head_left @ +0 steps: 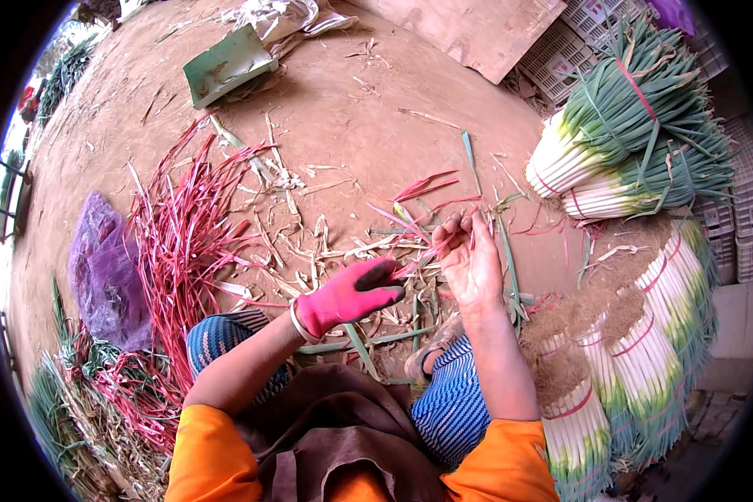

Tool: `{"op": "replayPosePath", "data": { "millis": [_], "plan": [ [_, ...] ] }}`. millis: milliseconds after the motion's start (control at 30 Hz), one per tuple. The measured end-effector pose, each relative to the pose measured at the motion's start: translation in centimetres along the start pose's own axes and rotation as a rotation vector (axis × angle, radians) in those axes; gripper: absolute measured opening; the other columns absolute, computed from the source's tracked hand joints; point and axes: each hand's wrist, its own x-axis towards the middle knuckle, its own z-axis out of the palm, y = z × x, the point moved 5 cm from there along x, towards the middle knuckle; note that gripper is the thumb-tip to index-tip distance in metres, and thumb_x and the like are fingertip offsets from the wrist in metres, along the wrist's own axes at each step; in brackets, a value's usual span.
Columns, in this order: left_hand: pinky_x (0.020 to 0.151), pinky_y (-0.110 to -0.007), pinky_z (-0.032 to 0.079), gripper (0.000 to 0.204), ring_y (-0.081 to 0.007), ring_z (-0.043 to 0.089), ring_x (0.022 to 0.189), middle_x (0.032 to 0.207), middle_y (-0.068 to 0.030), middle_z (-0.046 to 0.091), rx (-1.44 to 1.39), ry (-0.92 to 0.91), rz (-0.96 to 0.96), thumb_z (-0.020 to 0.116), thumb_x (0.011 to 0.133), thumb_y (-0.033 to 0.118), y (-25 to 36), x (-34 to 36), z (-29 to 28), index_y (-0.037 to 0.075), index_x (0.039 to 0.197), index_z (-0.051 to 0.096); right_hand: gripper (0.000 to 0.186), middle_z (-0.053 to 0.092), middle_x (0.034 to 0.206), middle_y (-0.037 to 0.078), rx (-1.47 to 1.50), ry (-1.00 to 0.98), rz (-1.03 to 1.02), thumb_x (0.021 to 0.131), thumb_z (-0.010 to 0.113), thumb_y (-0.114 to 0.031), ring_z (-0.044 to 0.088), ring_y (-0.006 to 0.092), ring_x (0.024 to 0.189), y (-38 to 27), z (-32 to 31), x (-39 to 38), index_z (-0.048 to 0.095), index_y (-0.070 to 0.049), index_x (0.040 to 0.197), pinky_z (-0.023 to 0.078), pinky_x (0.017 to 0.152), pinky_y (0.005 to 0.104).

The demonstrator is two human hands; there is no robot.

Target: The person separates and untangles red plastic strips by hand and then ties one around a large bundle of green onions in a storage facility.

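My left hand (pixel 349 299) wears a pink and black glove and points right above the littered ground. Its thumb and fingers are apart, with nothing seen in the gap between them. My right hand (pixel 470 259) is bare, palm turned up, with its fingertips pinched together. A thin pink plastic strip (pixel 422 255) runs from those fingertips down toward the left glove's tips; whether it touches the glove I cannot tell. More red strips (pixel 424 186) lie on the ground just beyond both hands, among dry leaf scraps (pixel 318 251).
At left lie a heap of red strips (pixel 184 243) and a purple plastic bag (pixel 105 272). Tied spring onion bundles (pixel 619 125) are stacked at far right, with more bundles (pixel 648 360) beside my right arm. A green bent sheet (pixel 230 67) and a board (pixel 468 29) lie farther off.
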Motion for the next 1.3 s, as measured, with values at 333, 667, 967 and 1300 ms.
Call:
{"op": "replayPosePath", "data": {
  "millis": [333,667,967,1300],
  "plan": [
    [0.046,-0.02,0.031,0.03,-0.0072,0.04,0.052,0.062,0.0015,0.045,-0.219,0.101,-0.046,0.051,0.09,0.036,6.2,-2.6,-3.3,0.006,0.087,0.051,0.024,0.054,0.074,0.004,-0.132,-0.136,0.12,0.093,0.049,-0.023,0.057,0.0159,0.07,1.2,-0.3,0.5,0.044,-0.01,0.073,0.054,0.071,0.0353],
    [0.074,-0.033,0.05,0.033,-0.0171,0.058,0.088,0.09,-0.005,0.058,-0.418,0.258,0.081,0.048,0.092,0.035,6.2,-2.3,-5.1,0.004,0.1,0.057,0.022,0.054,0.076,0.003,-0.336,-0.137,0.211,0.093,0.048,-0.024,0.055,0.0138,0.068,3.8,0.8,-0.5,0.048,-0.009,0.076,0.053,0.067,0.0324],
    [0.078,-0.037,0.051,0.027,-0.0296,0.056,0.107,0.11,-0.0141,0.062,-0.838,0.164,0.138,0.048,0.093,0.026,8.0,-2.9,-7.2,0.009,0.108,0.062,0.021,0.059,0.079,0.005,-0.443,-0.196,0.158,0.093,0.048,-0.022,0.061,0.0134,0.066,4.9,-0.9,0.3,0.052,-0.007,0.079,0.054,0.06,0.0298],
    [0.074,-0.037,0.049,0.025,-0.0279,0.057,0.096,0.101,-0.0094,0.061,-0.854,0.122,0.261,0.045,0.094,0.028,8.8,-3.1,-7.1,0.009,0.096,0.062,0.021,0.06,0.084,0.008,-0.45,-0.177,0.281,0.094,0.047,-0.022,0.063,0.0159,0.069,6.4,-0.1,-0.2,0.052,-0.004,0.082,0.055,0.06,0.0297]
  ]
}}
